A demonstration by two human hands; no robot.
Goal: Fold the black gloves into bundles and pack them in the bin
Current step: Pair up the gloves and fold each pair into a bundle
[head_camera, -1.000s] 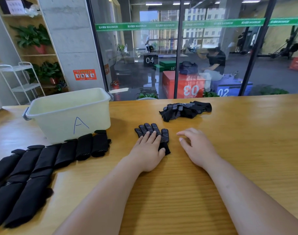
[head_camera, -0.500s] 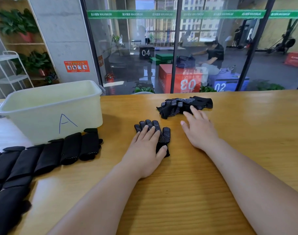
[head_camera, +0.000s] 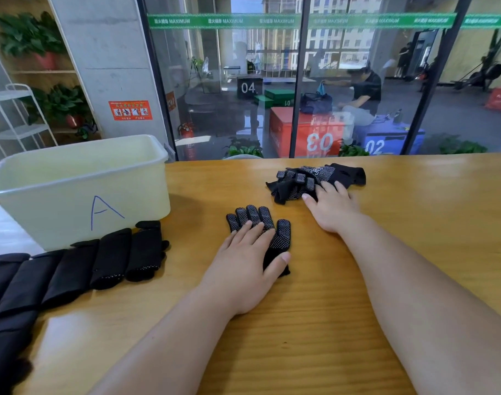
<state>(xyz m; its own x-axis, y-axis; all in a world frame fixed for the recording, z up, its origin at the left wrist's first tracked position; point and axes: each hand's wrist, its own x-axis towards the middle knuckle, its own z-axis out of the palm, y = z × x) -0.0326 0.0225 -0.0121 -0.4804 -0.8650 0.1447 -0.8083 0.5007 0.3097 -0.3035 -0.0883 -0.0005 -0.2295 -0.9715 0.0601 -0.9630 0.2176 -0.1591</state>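
A black dotted glove (head_camera: 277,235) lies flat on the wooden table (head_camera: 414,223), fingers pointing away. My left hand (head_camera: 243,260) rests flat on it with straight fingers. Farther back lies a loose pile of black gloves (head_camera: 314,178). My right hand (head_camera: 332,206) reaches onto the pile's near edge, fingertips touching the gloves. A cream bin (head_camera: 81,189) marked "A" stands at the left; its inside is hidden. A row of folded black glove bundles (head_camera: 72,269) runs from the bin's front toward the lower left.
A glass wall runs behind the table's far edge. Beyond it sit numbered coloured boxes (head_camera: 306,135) and a seated person (head_camera: 363,92). A white rack (head_camera: 18,121) and plant shelves stand at the far left.
My right hand has moved away from me, from beside the flat glove up to the loose pile. My left hand stays on the flat glove. The camera view has shifted left.
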